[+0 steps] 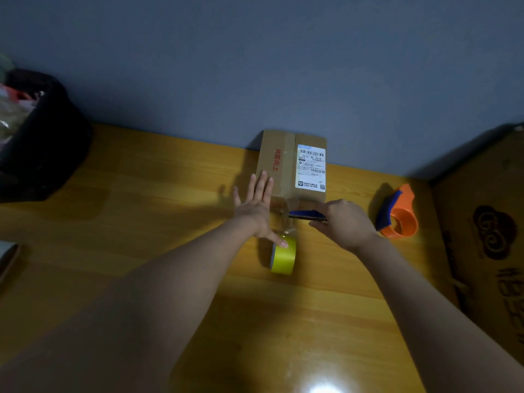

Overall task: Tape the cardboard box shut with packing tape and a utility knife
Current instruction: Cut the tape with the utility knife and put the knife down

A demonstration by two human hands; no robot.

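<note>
A small cardboard box (283, 165) with a white shipping label lies against the wall on the wooden table (141, 208). My left hand (256, 207) rests flat, fingers spread, on the box's near left corner, and its thumb touches the yellow tape roll (283, 258) standing just in front of the box. A clear strip of tape runs from the roll up to the box. My right hand (344, 222) grips a blue utility knife (304, 214), whose tip is at that tape strip by the box's near edge.
An orange and blue tape dispenser (398, 215) sits to the right of my right hand. A large cardboard box (487, 236) stands at the far right. A black bag (37, 137) with stuff in it sits at the left.
</note>
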